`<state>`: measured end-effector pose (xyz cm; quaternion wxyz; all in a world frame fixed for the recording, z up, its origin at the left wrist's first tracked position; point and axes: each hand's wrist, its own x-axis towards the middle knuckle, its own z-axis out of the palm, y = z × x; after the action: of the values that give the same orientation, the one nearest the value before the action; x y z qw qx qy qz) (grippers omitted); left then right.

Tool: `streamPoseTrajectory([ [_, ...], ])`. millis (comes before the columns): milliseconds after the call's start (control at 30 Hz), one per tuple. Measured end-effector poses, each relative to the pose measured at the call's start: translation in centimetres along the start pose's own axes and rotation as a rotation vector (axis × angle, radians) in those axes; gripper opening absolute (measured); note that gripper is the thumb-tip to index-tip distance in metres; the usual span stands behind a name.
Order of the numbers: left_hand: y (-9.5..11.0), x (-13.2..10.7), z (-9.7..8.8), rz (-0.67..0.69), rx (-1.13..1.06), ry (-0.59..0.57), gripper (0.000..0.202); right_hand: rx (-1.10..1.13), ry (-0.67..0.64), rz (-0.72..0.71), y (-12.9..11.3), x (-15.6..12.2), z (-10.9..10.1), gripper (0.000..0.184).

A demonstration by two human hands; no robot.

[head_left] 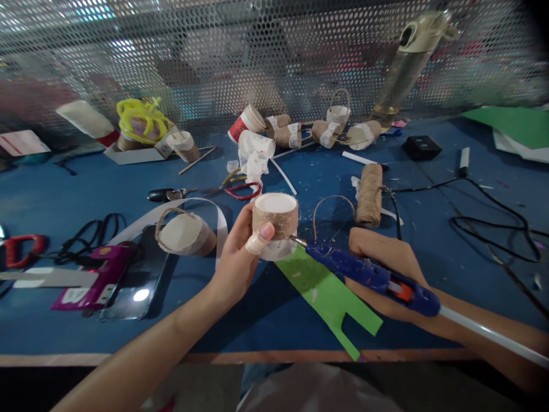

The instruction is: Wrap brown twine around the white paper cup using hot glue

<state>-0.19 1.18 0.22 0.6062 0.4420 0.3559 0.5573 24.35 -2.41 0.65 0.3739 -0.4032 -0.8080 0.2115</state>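
My left hand (pixel 240 257) is closed around a small paper cup wrapped in brown twine (pixel 275 220), held bottom-up above the blue table (pixel 64 194); the thumb wears a plaster. My right hand (pixel 386 260) grips a blue hot-glue gun (pixel 373 277) with an orange trigger. The gun's metal nozzle touches the cup's side at the lower edge of the twine. A white glue stick (pixel 493 337) juts from the gun's back. A strip of green paper (pixel 326 297) lies under both hands.
A twine-wrapped cup with a handle (pixel 184 232) lies left of my hand, a twine spool (pixel 369 193) to the right. Scissors (pixel 223 190), a phone (pixel 137 280), black cables (pixel 484 217), several decorated cups (pixel 295 134) and a perforated metal screen (pixel 214 51) lie further back.
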Motion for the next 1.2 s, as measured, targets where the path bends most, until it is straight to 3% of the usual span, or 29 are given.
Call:
streamPoseTrajectory([
  [300,-0.23,0.12,-0.53,0.005,-0.035,-0.023,0.032,0.056,0.039,0.06,-0.35,0.32,-0.06,0.034],
  [633,-0.23,0.07,-0.22,-0.042,0.009,-0.034,0.049,0.001,0.017,0.007,-0.36,-0.03,0.3,0.029],
  [1067,0.18,0.17,-0.4,-0.072,-0.045,-0.026,0.043,0.083,0.081,0.122,-0.71,0.33,0.4,0.032],
  [1200,-0.07,0.16,-0.46,-0.096,-0.042,-0.062,0.041,0.079,0.036,0.072,-0.38,0.06,0.44,0.032],
])
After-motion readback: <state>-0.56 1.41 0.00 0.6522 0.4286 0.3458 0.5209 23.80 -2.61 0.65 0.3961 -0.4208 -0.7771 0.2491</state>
